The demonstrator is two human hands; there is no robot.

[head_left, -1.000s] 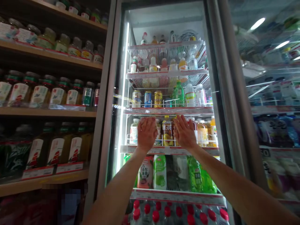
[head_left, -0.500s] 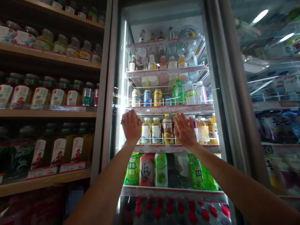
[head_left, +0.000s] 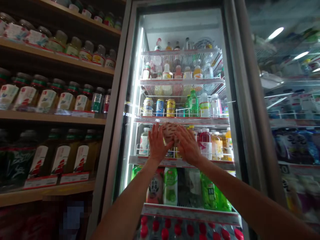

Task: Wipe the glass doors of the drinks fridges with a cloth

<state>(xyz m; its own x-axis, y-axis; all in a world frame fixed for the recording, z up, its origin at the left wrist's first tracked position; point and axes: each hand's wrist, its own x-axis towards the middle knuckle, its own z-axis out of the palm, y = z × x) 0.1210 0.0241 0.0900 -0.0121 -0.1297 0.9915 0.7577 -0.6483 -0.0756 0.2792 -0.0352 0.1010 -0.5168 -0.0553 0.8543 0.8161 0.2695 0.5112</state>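
Note:
Both my hands are raised in front of a glass cooler door (head_left: 180, 18), close together at mid height. A crumpled light cloth with brownish marks (head_left: 169, 130) is between them, against or just before the glass. My left hand (head_left: 158, 144) has its fingers stretched upward and apart, its thumb reaching toward the cloth's lower edge. My right hand (head_left: 188, 146) lies with its fingers over the cloth's right side. Behind the glass, bottles on the middle shelf are partly hidden by my hands, among them a red-labelled bottle (head_left: 205, 143).
Wooden shelves (head_left: 50, 115) with rows of jars and bottles stand at the left. A metal door frame (head_left: 120, 100) borders the cooler. Another glass-fronted cooler (head_left: 295, 113) with reflections is at the right. Red-capped bottles (head_left: 177, 230) line the cooler's bottom.
My left hand has moved right, carrying the cloth, and its fingers have spread. My right hand has shifted slightly left onto the cloth. The view has tilted a little.

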